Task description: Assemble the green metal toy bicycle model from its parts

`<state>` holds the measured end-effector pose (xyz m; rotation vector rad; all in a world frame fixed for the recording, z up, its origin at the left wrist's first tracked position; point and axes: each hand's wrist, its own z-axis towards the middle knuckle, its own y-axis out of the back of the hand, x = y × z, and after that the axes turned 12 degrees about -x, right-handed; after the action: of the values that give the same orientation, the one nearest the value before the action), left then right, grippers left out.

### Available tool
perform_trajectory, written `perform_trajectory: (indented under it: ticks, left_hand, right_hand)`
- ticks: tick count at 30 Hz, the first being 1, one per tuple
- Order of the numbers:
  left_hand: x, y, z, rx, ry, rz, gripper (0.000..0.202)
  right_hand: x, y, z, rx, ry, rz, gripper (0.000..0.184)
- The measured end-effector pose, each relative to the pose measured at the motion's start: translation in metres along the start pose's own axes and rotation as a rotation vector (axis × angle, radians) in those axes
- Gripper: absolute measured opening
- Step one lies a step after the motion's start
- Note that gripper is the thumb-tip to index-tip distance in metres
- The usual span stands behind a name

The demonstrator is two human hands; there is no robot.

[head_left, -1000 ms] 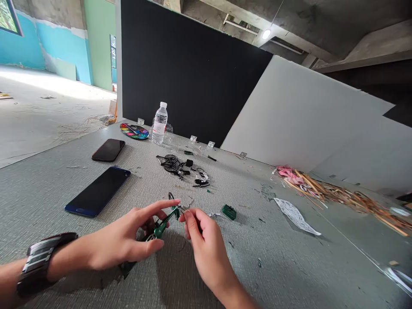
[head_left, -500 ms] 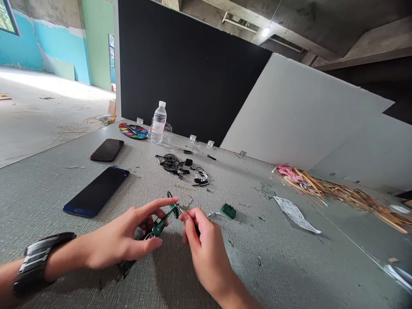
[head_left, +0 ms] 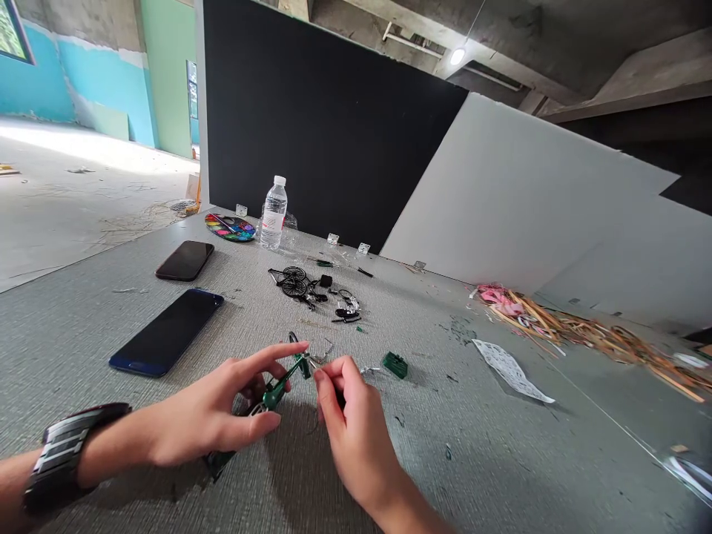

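My left hand (head_left: 205, 415) holds a green model bicycle frame (head_left: 272, 396) tilted above the table, its index finger stretched along the upper end. Part of the model is hidden behind the palm and fingers. At that upper end, my right hand (head_left: 359, 434) pinches a small thin silver part (head_left: 313, 363) between thumb and fingertips, against or very near the frame. Most of the part is covered by the fingers. Just beyond the right hand lie a silver piece (head_left: 369, 370) and a green box-shaped piece (head_left: 395, 364).
Black model bicycle parts (head_left: 294, 282) and a black-and-silver piece (head_left: 348, 308) lie farther back. Two phones (head_left: 167, 331) rest at left. A water bottle (head_left: 274, 213) and paint palette (head_left: 230, 228) stand near the black panel (head_left: 334, 111). A printed sheet (head_left: 512, 371) lies at right.
My right hand has shifted very slightly at the frame's upper end, still pinching the silver part. The left hand keeps its hold, and the things on the table have not moved.
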<state>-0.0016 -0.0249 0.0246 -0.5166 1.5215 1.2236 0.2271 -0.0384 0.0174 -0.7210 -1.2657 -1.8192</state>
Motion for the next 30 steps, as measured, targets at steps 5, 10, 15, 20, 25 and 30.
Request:
perform_trajectory:
  ticks: [5, 10, 15, 20, 25, 30]
  left_hand:
    - [-0.0022, 0.0001, -0.0006, 0.000, 0.014, -0.009, 0.075]
    - [-0.0043, 0.0010, -0.0013, 0.004, 0.015, 0.037, 0.076]
    - [-0.0013, 0.0011, -0.0017, -0.010, 0.013, 0.065, 0.077]
    - [0.0007, -0.0003, -0.0005, -0.013, -0.002, 0.012, 0.076]
    - [0.0019, -0.0001, -0.0004, -0.010, 0.013, -0.008, 0.076]
    - [0.0021, 0.0001, -0.0004, -0.023, -0.002, 0.009, 0.076]
  right_hand:
    - [0.0050, 0.0022, 0.0009, 0.057, -0.102, 0.069, 0.033]
    - [0.0052, 0.0019, 0.0029, 0.070, -0.190, 0.133, 0.038]
    - [0.0022, 0.0021, 0.0040, 0.071, -0.124, 0.092, 0.035]
    - [-0.0002, 0.0038, 0.0005, 0.070, 0.115, -0.065, 0.022]
    - [0.0002, 0.0027, 0.0007, 0.066, 0.061, -0.071, 0.025]
    - [0.0038, -0.0008, 0.0035, 0.217, -0.382, 0.384, 0.033]
